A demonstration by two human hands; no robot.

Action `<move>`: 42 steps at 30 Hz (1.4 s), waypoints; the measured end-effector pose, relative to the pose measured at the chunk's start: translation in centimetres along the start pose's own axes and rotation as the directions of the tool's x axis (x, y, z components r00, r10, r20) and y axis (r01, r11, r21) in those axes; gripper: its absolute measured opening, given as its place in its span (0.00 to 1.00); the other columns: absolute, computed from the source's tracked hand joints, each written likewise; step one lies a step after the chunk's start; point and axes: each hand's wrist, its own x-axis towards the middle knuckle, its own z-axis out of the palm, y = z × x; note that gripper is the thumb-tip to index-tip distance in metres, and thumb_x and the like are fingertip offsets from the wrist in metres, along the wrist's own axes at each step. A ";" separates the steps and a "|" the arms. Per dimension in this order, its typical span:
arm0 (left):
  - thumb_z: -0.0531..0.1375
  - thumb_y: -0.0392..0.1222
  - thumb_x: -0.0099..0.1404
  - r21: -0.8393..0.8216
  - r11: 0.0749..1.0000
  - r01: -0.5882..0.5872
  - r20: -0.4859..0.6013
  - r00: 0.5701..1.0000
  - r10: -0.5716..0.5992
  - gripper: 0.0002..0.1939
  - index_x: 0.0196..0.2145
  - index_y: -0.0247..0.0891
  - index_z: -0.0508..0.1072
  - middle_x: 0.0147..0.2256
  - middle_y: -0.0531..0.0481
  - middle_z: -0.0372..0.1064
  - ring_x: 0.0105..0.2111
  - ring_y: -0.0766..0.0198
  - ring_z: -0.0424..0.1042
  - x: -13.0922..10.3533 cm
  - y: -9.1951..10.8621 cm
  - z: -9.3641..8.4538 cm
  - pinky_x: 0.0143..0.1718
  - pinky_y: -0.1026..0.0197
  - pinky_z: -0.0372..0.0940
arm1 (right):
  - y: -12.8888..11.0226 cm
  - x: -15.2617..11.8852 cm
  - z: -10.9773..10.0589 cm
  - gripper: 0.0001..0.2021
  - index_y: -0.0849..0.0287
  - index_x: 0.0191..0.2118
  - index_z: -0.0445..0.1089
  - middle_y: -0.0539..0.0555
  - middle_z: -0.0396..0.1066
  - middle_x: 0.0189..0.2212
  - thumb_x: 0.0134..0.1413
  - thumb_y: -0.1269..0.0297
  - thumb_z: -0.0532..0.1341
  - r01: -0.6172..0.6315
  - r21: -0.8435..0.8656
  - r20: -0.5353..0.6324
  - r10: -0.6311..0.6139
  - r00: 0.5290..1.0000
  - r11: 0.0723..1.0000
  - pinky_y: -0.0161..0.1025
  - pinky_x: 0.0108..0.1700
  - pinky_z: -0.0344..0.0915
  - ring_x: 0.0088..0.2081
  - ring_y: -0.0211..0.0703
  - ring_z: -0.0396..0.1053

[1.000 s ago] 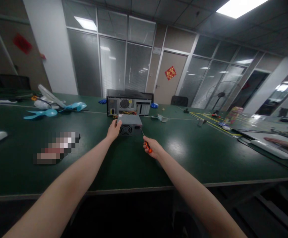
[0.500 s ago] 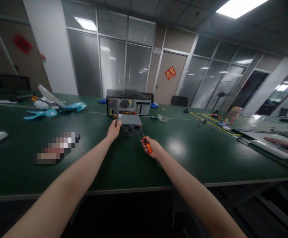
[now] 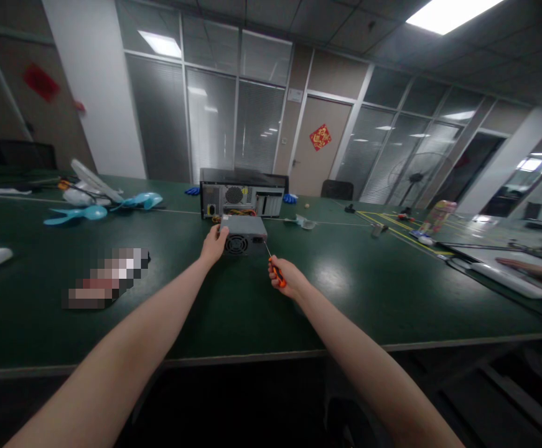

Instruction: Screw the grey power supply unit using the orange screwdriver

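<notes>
A grey computer power supply (image 3: 247,225) sits on the green table, its fan grille and socket facing me. My left hand (image 3: 213,244) grips its left end, thumb on the near side and the other fingers partly hidden. In my right hand (image 3: 285,277) is an orange and black screwdriver (image 3: 277,274), fingers wrapped round the handle. The thin shaft slants up and left, its tip at the right edge of the power supply's near face. Directly behind lies a black computer case (image 3: 245,193) on its side, with coloured cables between it and the power supply.
Light-blue fan blades (image 3: 77,214) and white fan parts (image 3: 96,183) lie at the left. A pixelated object (image 3: 107,280) rests left of my left arm. Behind the power supply's right side is a small plastic bag (image 3: 304,222). The table's front edge (image 3: 247,359) runs beneath my forearms.
My right hand and the screwdriver handle have turned slightly, the hand shifting a little to the right. My left hand and the power supply stay where they were.
</notes>
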 end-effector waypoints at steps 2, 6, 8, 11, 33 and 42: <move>0.45 0.58 0.61 0.006 1.000 -0.001 0.000 1.000 0.001 0.27 0.50 0.38 0.62 0.44 0.44 0.67 0.42 0.57 0.66 0.0 0.0 -0.1 0.44 0.57 0.59 | 0.0 0.0 0.0 0.11 0.61 0.29 0.58 0.47 0.58 0.20 0.55 0.59 0.54 -0.015 0.007 -0.005 0.015 1.000 1.000 0.22 0.13 0.50 0.17 0.27 0.56; 0.45 0.59 0.61 0.003 1.000 0.006 0.008 1.000 -0.006 0.27 0.49 0.39 0.62 0.44 0.44 0.67 0.42 0.57 0.66 -0.1 0.0 -0.2 0.44 0.57 0.59 | 0.0 0.1 0.1 0.09 0.61 0.29 0.59 0.47 0.58 0.20 0.52 0.61 0.58 -0.023 -0.004 -0.012 0.023 1.000 1.000 0.22 0.12 0.49 0.17 0.26 0.55; 0.45 0.59 0.60 0.002 1.000 0.009 0.008 1.000 -0.009 0.27 0.50 0.39 0.62 0.44 0.44 0.67 0.42 0.57 0.66 -0.1 0.0 -0.2 0.44 0.56 0.59 | 0.0 0.1 0.1 0.08 0.62 0.29 0.59 0.47 0.57 0.20 0.53 0.62 0.57 -0.023 -0.008 -0.007 0.023 1.000 1.000 0.22 0.12 0.49 0.16 0.26 0.55; 0.45 0.59 0.60 -0.004 1.000 0.001 0.006 1.000 -0.001 0.27 0.50 0.39 0.62 0.44 0.44 0.67 0.43 0.57 0.66 -0.2 0.1 -0.2 0.44 0.57 0.59 | -0.1 0.0 0.0 0.12 0.63 0.29 0.61 0.47 0.57 0.20 0.57 0.59 0.52 -0.043 0.014 0.018 0.043 0.999 0.999 0.22 0.12 0.50 0.16 0.26 0.54; 0.46 0.60 0.60 -0.012 1.000 -0.011 -0.006 1.000 0.011 0.28 0.49 0.39 0.62 0.44 0.43 0.67 0.42 0.57 0.66 0.2 -0.5 0.1 0.44 0.57 0.59 | 0.0 0.1 0.0 0.11 0.62 0.30 0.60 0.50 0.61 0.20 0.54 0.59 0.56 -0.046 0.039 -0.014 0.046 0.999 0.998 0.22 0.12 0.50 0.16 0.27 0.56; 0.46 0.59 0.60 -0.013 1.000 0.015 0.006 1.000 -0.015 0.27 0.50 0.40 0.62 0.45 0.43 0.66 0.43 0.57 0.66 -0.1 0.0 -0.1 0.45 0.57 0.58 | -0.1 0.0 0.0 0.13 0.64 0.29 0.61 0.51 0.61 0.21 0.58 0.59 0.49 -0.057 0.058 0.012 0.056 0.998 0.997 0.23 0.13 0.50 0.16 0.26 0.55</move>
